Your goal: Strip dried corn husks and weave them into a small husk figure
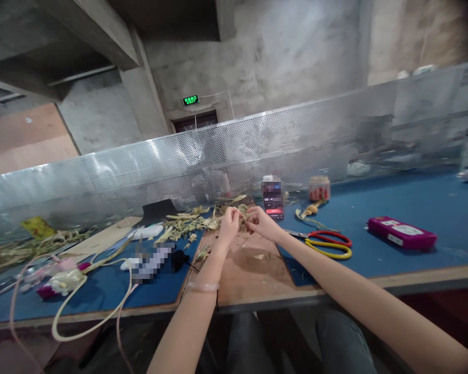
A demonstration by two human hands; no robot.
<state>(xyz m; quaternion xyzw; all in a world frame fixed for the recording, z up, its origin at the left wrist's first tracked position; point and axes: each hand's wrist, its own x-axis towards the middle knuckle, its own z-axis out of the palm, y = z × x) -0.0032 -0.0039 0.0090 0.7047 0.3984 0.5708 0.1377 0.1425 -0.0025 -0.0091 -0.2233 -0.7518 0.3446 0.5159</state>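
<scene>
Over the brown board (pixel 253 275) at the middle of the table, my two hands meet with their fingertips almost together. My left hand (pixel 229 226) is closed in a pinch on a dried, pale green plant piece (pixel 242 211). From the other side my right hand (pixel 260 223) pinches the same piece, its fingers bent. The fingers partly cover the piece, so its full shape is hidden. Just beyond and to the left lies a loose heap of dried leaves and stalks (pixel 191 223). Small scraps are scattered on the board under my hands.
Scissors (pixel 329 244) with red and yellow handles lie right of the board. A phone (pixel 273 205) stands upright behind my hands, near a jar (pixel 319 188). Further right is a magenta box (pixel 401 234). Cables (pixel 58 322) loop over the front left edge. A perforated metal panel (pixel 171 156) runs behind.
</scene>
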